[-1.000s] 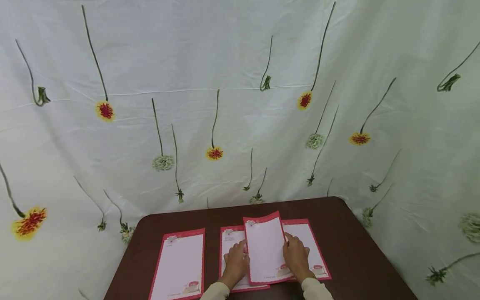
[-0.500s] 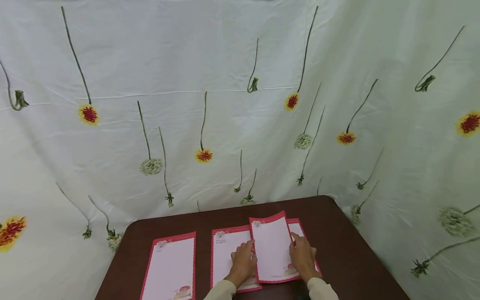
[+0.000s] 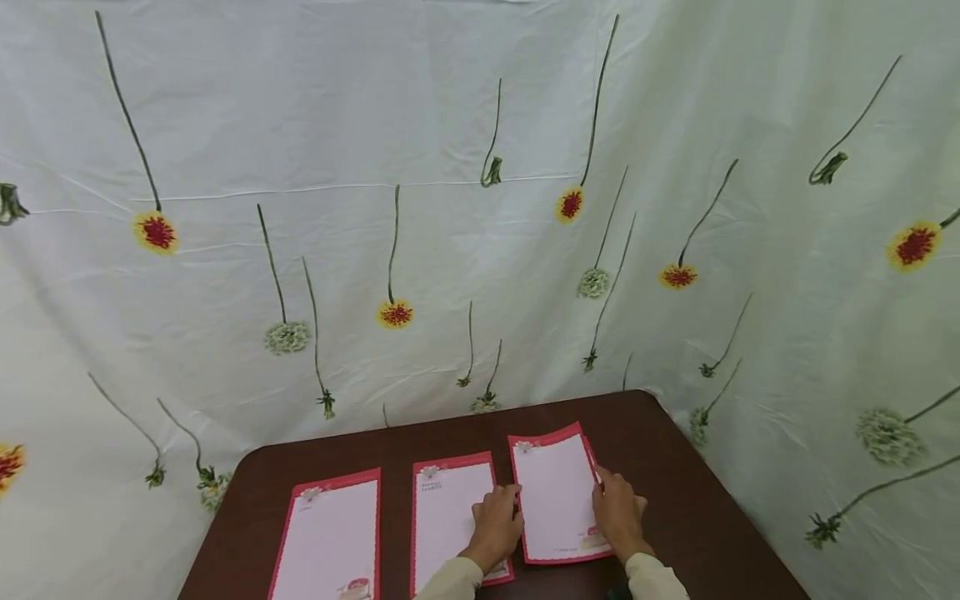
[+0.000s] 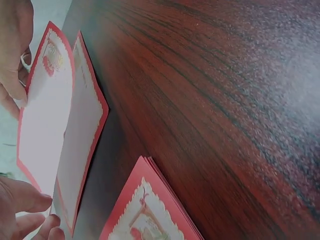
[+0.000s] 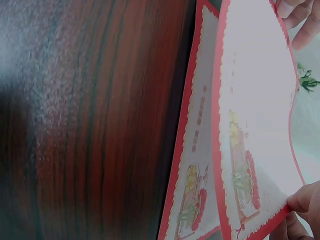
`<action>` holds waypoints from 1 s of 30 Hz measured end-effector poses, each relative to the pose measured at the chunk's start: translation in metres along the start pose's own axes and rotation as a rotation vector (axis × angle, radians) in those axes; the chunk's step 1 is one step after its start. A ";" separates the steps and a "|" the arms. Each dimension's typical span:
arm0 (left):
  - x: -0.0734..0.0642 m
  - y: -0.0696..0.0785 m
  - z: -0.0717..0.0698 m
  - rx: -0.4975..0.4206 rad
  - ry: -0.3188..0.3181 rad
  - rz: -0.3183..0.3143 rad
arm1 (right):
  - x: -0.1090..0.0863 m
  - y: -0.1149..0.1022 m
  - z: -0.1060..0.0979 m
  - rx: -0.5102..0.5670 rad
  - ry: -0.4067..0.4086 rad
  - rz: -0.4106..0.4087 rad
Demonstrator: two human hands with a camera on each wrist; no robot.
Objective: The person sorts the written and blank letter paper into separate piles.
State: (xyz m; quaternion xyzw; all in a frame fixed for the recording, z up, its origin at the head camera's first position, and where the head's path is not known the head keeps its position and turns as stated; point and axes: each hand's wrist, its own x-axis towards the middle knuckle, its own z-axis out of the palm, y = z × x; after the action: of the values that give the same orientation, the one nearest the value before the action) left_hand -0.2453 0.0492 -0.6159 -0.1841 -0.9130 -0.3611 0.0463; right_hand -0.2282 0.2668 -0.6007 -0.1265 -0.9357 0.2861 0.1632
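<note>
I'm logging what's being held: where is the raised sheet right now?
In the head view, the raised sheet is low and right of centre, held between the left hand and right hand, just right of the middle sheet.

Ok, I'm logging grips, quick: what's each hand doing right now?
Left hand: holding the raised red-bordered sheet by its left edge.
Right hand: holding the same sheet by its right edge.
</note>
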 end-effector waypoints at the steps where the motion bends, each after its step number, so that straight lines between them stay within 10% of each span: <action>1: 0.000 0.001 0.000 0.004 0.004 0.005 | 0.000 0.001 0.000 0.003 -0.003 0.002; 18: 0.009 0.008 0.008 0.022 -0.093 -0.016 | 0.008 0.010 0.000 -0.001 0.048 0.011; 30: 0.009 0.000 0.028 0.051 -0.050 0.054 | 0.008 0.016 -0.003 0.016 0.024 0.049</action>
State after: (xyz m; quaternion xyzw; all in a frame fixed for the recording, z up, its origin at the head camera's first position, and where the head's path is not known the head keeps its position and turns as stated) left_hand -0.2526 0.0715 -0.6345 -0.2161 -0.9176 -0.3316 0.0380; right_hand -0.2323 0.2836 -0.6056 -0.1514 -0.9279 0.2961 0.1682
